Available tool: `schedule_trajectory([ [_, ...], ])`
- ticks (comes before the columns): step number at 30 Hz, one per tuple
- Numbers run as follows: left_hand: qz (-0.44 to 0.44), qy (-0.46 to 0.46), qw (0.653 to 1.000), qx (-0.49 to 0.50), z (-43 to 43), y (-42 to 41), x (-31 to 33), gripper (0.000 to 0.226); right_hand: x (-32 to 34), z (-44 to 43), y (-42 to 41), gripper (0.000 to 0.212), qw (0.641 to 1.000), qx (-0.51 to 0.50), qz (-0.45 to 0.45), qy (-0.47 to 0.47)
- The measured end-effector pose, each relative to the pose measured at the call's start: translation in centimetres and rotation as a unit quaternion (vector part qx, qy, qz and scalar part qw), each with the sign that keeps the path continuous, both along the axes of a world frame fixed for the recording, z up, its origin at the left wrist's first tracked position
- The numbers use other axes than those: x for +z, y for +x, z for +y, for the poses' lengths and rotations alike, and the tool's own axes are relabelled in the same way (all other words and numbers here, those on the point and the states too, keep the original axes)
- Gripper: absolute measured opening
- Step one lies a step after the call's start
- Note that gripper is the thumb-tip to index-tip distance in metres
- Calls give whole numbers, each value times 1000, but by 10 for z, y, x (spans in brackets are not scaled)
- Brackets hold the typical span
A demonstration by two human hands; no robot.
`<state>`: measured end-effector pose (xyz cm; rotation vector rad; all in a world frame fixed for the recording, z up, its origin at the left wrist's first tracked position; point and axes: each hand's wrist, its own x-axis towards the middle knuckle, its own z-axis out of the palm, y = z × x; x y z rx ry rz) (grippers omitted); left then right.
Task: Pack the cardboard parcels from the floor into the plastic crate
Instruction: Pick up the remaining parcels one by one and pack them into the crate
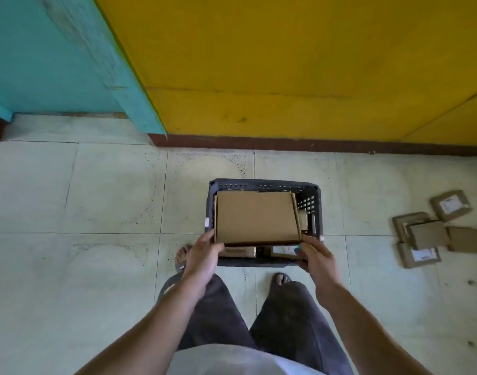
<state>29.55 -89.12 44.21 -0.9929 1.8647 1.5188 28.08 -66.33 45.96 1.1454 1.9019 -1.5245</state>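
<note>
A dark plastic crate [310, 201] stands on the tiled floor in front of my feet. Over its opening I hold a large flat cardboard parcel [256, 216] level, covering most of the crate. My left hand [202, 255] grips the parcel's near left corner and my right hand [314, 257] grips its near right corner. Under the parcel, smaller cardboard parcels [238, 251] lie inside the crate, partly hidden. A pile of several small cardboard parcels [429, 235] lies on the floor to the right.
A yellow wall [286, 77] with a dark skirting runs behind the crate, and a turquoise wall [56, 55] stands at the left. My feet in sandals [282, 280] are just behind the crate. Pale floor tiles [83, 212] spread to the left.
</note>
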Motion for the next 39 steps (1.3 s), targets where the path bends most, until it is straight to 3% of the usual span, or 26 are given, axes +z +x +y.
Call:
schedule_trajectory([
  [7,-36,9,999,-22,-25,-33,-76,54,-69,-30,-20,28,999,-8,-35,19],
  [12,-67,-7,997,-35,-19,-48,-171,54,-163,-26,-39,25,998,-18,-64,-6],
  [16,-75,-17,997,-24,-11,-61,-247,36,-244,-23,-56,22,997,-9,-77,0],
  [23,-74,-13,997,-16,10,-88,-351,39,-355,-27,-78,19,995,25,-100,-5],
  [28,-89,-37,995,-41,11,-111,-392,45,-405,-33,-100,26,992,31,-115,-35],
  [35,-134,-48,988,-58,11,-129,-409,50,-432,-32,-117,19,989,26,-129,-72],
  [39,-129,-65,989,-40,18,-130,-395,48,-423,-28,-117,35,990,55,-117,-60],
])
